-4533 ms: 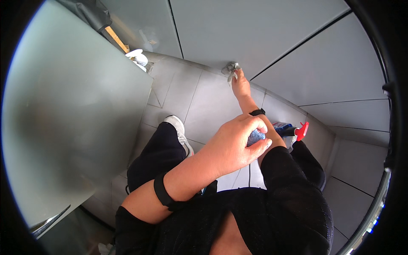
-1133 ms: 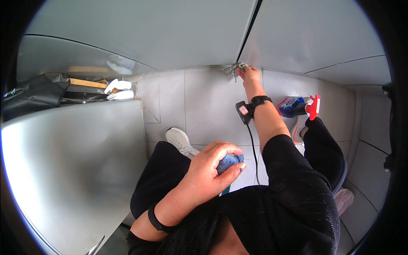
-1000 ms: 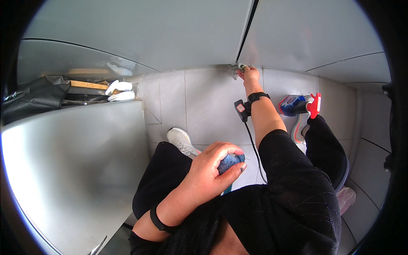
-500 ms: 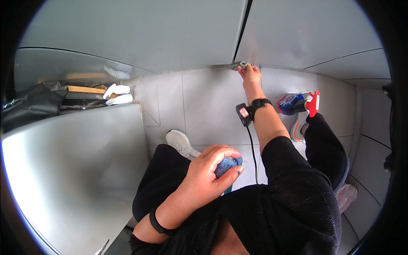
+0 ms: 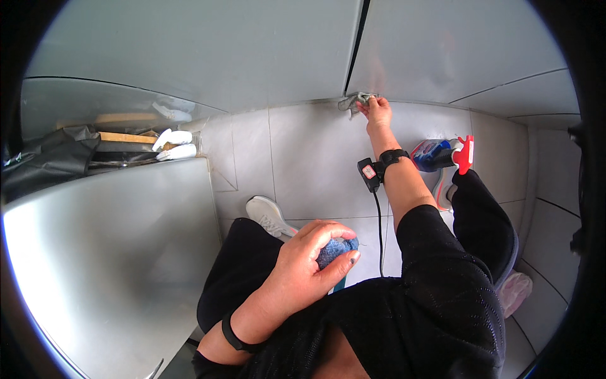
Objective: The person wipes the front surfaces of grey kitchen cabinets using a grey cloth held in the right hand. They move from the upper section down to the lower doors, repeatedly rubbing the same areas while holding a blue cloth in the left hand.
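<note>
With my right hand (image 5: 378,114) I pinch a crumpled grey cloth (image 5: 358,103) at the foot of the grey metal doors, where they meet the tiled floor. Part of the cloth hangs out to the left of my fingers. My left hand (image 5: 315,252) is close to my lap, its fingers and thumb curled round a fuzzy blue cloth (image 5: 334,250). Most of that blue cloth is hidden by the hand, and a bit of teal shows beneath it. A blue spray bottle (image 5: 429,155) with a red trigger is right of my right forearm, beside my right shoe.
Grey metal doors (image 5: 208,50) rise in front of me. At left is a shiny metal box (image 5: 113,240); behind it lie a black bag (image 5: 50,158) and white-topped items (image 5: 177,151). A black cable (image 5: 380,227) trails from my right wrist. A pinkish plastic bag (image 5: 514,294) is at lower right.
My right hand has shifted slightly right along the foot of the doors, and more of the grey cloth now shows. My left hand stays almost still round the blue cloth.
</note>
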Tool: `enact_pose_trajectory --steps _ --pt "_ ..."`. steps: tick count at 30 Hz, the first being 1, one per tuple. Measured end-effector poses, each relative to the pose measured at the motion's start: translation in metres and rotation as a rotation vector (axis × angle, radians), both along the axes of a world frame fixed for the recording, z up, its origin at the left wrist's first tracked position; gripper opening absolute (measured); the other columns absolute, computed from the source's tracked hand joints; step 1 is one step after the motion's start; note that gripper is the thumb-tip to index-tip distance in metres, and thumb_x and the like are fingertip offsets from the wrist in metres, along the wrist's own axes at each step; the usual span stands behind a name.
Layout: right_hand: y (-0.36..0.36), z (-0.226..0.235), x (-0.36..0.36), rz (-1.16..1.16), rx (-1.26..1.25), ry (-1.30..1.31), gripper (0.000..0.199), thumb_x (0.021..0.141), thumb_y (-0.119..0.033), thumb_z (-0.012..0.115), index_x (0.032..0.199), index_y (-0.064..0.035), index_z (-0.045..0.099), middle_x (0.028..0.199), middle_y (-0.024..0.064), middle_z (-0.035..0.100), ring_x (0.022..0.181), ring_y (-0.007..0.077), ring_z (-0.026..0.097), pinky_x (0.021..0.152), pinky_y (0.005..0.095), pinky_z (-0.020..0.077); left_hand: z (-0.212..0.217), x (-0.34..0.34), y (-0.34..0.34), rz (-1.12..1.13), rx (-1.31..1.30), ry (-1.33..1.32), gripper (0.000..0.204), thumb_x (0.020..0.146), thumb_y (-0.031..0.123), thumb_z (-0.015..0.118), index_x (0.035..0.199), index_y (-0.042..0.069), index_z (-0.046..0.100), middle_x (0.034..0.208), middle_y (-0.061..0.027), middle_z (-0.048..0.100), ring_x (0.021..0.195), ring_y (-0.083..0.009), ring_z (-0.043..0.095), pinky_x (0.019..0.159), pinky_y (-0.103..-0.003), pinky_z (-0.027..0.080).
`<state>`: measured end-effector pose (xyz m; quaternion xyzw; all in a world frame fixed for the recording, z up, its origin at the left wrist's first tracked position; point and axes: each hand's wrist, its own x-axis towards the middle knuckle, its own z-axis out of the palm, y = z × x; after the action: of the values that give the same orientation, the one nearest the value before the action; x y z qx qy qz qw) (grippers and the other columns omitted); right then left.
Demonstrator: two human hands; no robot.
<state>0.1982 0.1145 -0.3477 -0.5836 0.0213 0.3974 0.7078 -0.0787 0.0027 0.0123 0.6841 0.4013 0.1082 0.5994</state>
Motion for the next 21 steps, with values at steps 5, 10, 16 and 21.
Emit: enact_pose_trajectory --steps 5,10,16,21 --pt "0.003 -0.009 0.007 0.039 -0.132 0.061 0.005 0.094 -0.004 0.050 0.094 -0.0023 0.046 0.087 0.0144 0.063 0.070 0.0293 0.069 0.064 0.0374 0.0600 -0.001 0.002 -0.001 -0.012 0.019 0.000 0.024 0.080 0.009 0.072 0.102 0.004 0.062 0.099 -0.0094 0.064 0.089 -0.0213 0.063 0.080 -0.030 0.049" --pt "-0.003 -0.008 0.018 -0.147 -0.107 0.089 0.006 0.092 -0.003 0.050 0.096 -0.0015 0.045 0.087 0.0158 0.062 0.068 0.0305 0.068 0.063 0.0384 0.0600 0.004 -0.001 0.003 -0.023 0.032 -0.003 0.024 0.082 0.012 0.071 0.102 0.004 0.062 0.099 -0.0098 0.064 0.089 -0.0214 0.063 0.079 -0.030 0.049" --pt "-0.022 0.036 0.071 -0.455 0.021 -0.045 0.015 0.089 -0.002 0.051 0.102 -0.0006 0.044 0.086 0.0170 0.060 0.062 0.0272 0.065 0.053 0.0360 0.0576 0.009 -0.011 0.001 -0.010 0.012 -0.036 0.024 0.082 0.013 0.071 0.102 0.004 0.062 0.099 -0.0100 0.064 0.088 -0.0219 0.063 0.079 -0.030 0.049" --pt "0.012 0.042 0.052 -0.491 -0.294 -0.125 0.014 0.089 -0.003 0.051 0.101 0.0023 0.045 0.086 0.0187 0.058 0.059 0.0239 0.060 0.050 0.0341 0.0544 0.008 -0.011 -0.006 -0.014 0.062 -0.088 0.024 0.081 0.011 0.072 0.102 0.005 0.062 0.099 -0.0103 0.065 0.089 -0.0234 0.064 0.079 -0.031 0.050"
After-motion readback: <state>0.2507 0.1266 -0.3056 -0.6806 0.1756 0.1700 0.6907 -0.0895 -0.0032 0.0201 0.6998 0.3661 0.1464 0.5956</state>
